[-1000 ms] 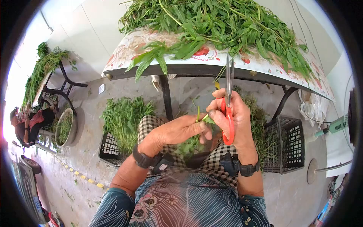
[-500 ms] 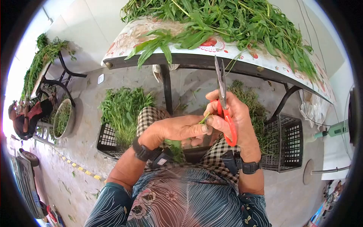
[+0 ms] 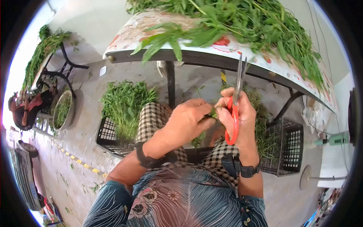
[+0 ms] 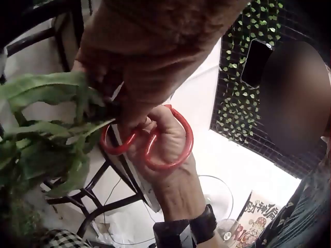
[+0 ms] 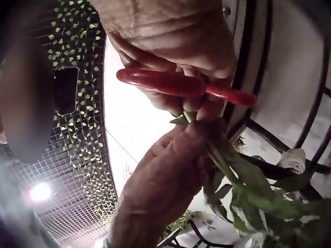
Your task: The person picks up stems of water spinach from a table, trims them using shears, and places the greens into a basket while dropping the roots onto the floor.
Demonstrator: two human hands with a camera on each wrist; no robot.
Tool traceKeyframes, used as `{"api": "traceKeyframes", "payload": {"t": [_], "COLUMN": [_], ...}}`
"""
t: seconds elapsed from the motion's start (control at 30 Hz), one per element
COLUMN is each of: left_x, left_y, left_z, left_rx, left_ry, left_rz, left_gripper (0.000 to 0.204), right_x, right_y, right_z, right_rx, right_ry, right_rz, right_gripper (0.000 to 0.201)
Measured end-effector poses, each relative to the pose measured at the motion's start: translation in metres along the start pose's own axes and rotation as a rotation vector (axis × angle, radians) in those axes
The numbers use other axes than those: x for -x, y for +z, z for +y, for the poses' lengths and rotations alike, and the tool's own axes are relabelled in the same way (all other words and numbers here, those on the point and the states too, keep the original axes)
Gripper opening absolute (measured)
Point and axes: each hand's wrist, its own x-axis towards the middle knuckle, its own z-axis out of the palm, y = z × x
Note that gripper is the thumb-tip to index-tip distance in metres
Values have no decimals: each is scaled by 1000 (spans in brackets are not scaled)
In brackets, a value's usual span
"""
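My right hand (image 3: 244,113) holds a pair of scissors (image 3: 235,123) with red handles, blades pointing up and away. In the right wrist view the red scissor handles (image 5: 160,82) lie across the palm side of that hand. My left hand (image 3: 187,119) meets the right fingertips and grips leafy green stems (image 5: 222,165). A short bit of stem (image 3: 214,113) shows between the two hands in the head view. The leaves (image 4: 46,129) hang down from the left hand; in the head view that hand hides most of them.
A table (image 3: 132,28) with a patterned cover carries a heap of cut greens (image 3: 242,26). Black crates stand below, the left crate (image 3: 107,132) with greens, the right crate (image 3: 283,145) beside more stems. Another person (image 3: 26,109) sits far left near a round tub (image 3: 70,117).
The left hand has turned so its back faces up, covering more of the stem at the right fingertips. The scissors have swung from leaning left to leaning right.
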Motion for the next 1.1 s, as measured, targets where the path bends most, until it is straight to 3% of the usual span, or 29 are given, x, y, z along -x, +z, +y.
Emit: {"api": "traceKeyframes", "payload": {"t": [0.17,0.27,0.33,0.43,0.6,0.7,0.77,0.9,0.93,1.1], "left_x": [4,14,18,37,104,155,188,226,232,248], "left_y": [3,-9,-28,-81,-142,-154,-152,-133,-126,-97], "left_z": [-19,-39,-54,-68,-137,-183,-213,-247,-252,-274], "left_rx": [32,66,64,176,620,843,946,1112,1151,1299], "left_ry": [29,-45,-91,-468,-661,-686,-707,-832,-878,-990], "left_rz": [14,75,105,216,687,907,1037,1265,1317,1484], "left_gripper": [20,17,17,18,25,26,24,23,14,17], "right_x": [-1,-2,1,9,25,29,32,36,35,32], "right_y": [2,-2,-15,-36,-74,-101,-114,-133,-138,-142], "right_z": [18,17,19,20,43,69,91,136,142,144], "right_rx": [129,-111,62,225,212,96,-78,-97,-108,-81], "right_ry": [11,102,50,139,314,375,439,603,605,595], "right_rz": [7,75,69,76,186,205,211,171,176,225], "right_gripper": [33,30,33,35,34,31,31,28,29,29]}}
